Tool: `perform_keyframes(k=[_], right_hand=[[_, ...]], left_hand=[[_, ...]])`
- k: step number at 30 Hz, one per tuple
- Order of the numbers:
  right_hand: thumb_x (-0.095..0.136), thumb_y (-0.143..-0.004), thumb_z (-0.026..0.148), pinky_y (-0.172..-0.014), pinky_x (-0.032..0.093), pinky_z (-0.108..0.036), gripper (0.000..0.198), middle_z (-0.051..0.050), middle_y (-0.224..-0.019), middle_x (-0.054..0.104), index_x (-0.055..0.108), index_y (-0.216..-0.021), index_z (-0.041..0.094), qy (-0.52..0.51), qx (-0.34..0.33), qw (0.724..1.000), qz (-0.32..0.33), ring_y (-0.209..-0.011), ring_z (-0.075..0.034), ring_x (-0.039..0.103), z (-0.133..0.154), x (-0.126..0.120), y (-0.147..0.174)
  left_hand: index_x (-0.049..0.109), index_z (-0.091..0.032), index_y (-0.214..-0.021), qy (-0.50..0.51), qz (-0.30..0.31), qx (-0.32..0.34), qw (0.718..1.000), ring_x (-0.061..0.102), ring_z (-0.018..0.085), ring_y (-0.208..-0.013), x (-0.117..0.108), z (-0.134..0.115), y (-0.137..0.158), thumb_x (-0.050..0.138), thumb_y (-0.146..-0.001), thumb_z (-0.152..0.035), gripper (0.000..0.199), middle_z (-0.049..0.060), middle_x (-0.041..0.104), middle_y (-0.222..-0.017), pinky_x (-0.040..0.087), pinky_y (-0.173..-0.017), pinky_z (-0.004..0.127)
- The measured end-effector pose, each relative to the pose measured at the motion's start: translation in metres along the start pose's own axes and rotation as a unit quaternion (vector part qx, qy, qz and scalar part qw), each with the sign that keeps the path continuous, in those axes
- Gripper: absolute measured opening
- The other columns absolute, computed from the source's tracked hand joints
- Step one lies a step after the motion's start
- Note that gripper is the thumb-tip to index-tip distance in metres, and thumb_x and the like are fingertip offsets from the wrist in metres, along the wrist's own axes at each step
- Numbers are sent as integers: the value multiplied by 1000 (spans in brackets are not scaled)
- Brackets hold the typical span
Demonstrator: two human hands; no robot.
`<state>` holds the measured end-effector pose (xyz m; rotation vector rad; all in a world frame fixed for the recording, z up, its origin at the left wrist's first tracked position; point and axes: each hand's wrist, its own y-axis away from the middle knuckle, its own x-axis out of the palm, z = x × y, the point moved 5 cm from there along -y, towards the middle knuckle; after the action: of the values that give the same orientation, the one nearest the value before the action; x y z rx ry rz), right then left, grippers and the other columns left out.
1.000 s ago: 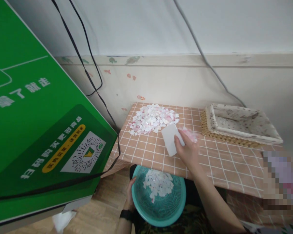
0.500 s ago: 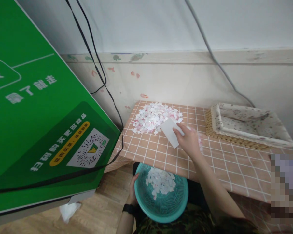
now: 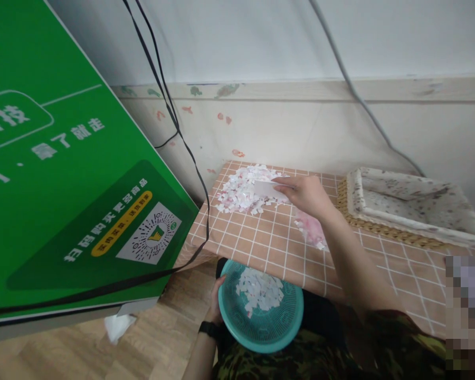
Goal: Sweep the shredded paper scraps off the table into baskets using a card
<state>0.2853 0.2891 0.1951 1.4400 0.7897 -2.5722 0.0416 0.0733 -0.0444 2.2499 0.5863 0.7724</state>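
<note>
We pinch a card [image 3: 266, 189] in our right hand [image 3: 306, 193] at the right side of a scrap heap [image 3: 239, 189] on the tabletop [image 3: 257, 232]; whether card and heap touch, we cannot tell. Our left hand [image 3: 216, 296] holds the rim of a colander [image 3: 269, 333] with scraps [image 3: 262, 293] inside, below the tabletop's edge.

Camo top [image 3: 296, 364], dark greens and browns — sleeve [image 3: 406, 338] at 4 o'clock, bare forearm [image 3: 354, 269] past it. Black wristband [image 3: 209, 330] between 6 and 7 — plus dark trousers [image 3: 320, 316] around 5.
</note>
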Motion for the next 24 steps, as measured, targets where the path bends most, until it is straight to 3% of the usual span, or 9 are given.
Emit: perform_keyframes(k=[8, 24], right_hand=[[57, -86, 27, -77, 51, -36, 26, -5, -97, 74, 72, -108, 26, 20, -34, 999, 33, -91, -24, 69, -3, 32, -28], [56, -87, 29, -73, 49, -33, 24, -1, -96, 75, 72, -106, 30, 5, -82, 993, 79, -87, -21, 69, -3, 29, -27]], left_hand=[[60, -17, -115, -8, -22, 18, 1000, 59, 27, -102, 1, -2, 8, 57, -86, -36, 34, 7, 59, -120, 52, -83, 44], [60, -20, -114, -6, -31, 50, 998, 59, 25, -102, 4, -4, 22, 55, -88, -35, 30, 8, 59, -122, 52, -84, 42]])
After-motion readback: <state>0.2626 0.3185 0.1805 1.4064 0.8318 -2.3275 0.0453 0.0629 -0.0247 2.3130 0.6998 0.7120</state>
